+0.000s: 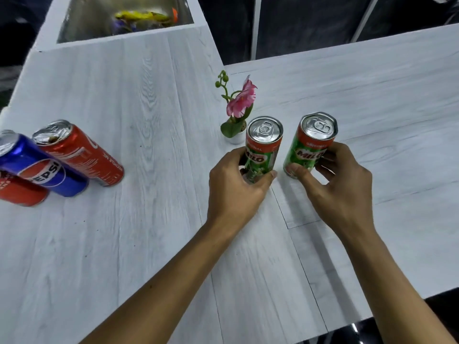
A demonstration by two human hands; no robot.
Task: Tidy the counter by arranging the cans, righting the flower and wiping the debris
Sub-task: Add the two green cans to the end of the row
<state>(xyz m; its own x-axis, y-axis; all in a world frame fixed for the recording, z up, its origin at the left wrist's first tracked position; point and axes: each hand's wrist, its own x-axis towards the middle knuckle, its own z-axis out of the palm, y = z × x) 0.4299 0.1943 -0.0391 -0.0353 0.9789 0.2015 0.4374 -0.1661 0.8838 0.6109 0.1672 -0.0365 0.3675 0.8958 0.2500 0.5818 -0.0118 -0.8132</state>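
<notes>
While both hands are busy with a can apiece, the question for the coming move is where those two cans are sitting relative to the rest. The left hand [236, 192] is wrapping its fingers and thumb round the lower half of the left Milo can [263, 145], and the right hand [340, 192] is gripping the right Milo can [310, 142] the same way, thumb in front and fingers behind. Both cans are standing with their long axes upright and lids facing up, side by side with a narrow gap showing between them, on the white wood-grain surface [149, 108].

The other cans are grouping well apart to the left: a Pepsi can [37, 167], a red cola can [79, 152] beside it, and another red can [22, 192] partly cut off at the frame edge. The left hand is lying nearer that cluster, so any gathering toward it is probably starting from that side.

Just behind the left Milo can, the pink flower [241, 103] is standing upright in its small white pot [237, 138], close enough that pushing that can away from the body is risking a knock. No debris is showing clearly at this resolution.
</notes>
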